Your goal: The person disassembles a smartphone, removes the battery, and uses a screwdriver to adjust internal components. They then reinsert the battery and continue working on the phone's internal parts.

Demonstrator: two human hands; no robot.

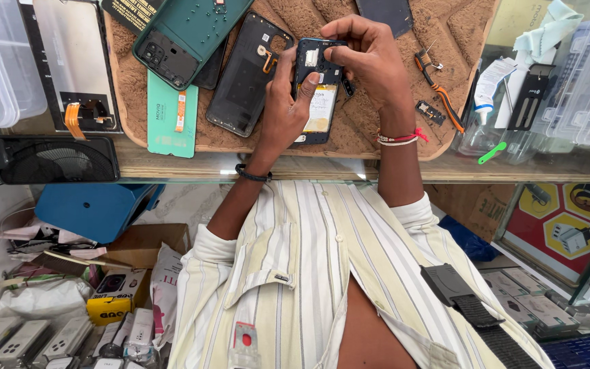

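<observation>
**Opened phone held over brown work mat**

Item: opened black smartphone with back removed, yellowish battery exposed [319, 92]. It is held upright over the brown fibrous work mat [349, 133], its lower end at or near the mat; whether it touches cannot be told.

Left hand [283, 109]: wrapped around the phone's left edge, thumb laid across the battery face, fingers clasping it from behind.

Right hand [370, 58]: curled over the phone's top right corner, fingertips [332, 53] pinched at the upper edge. Whether they grip a small part there is hidden by the fingers themselves.

Nearby on the mat: black plastic phone back cover [244, 78] just left of the phone; green phone back cover with camera cut-out [186, 31] beyond it, cut off by the top edge; orange-handled tweezers [442, 96] to the right; a small dark component [430, 113] beside them.

Off the mat: teal flat card with orange flex strip [171, 116]; dark display panel [50, 158] on the counter edge; clear plastic bottle [483, 113], contents unclear.
</observation>
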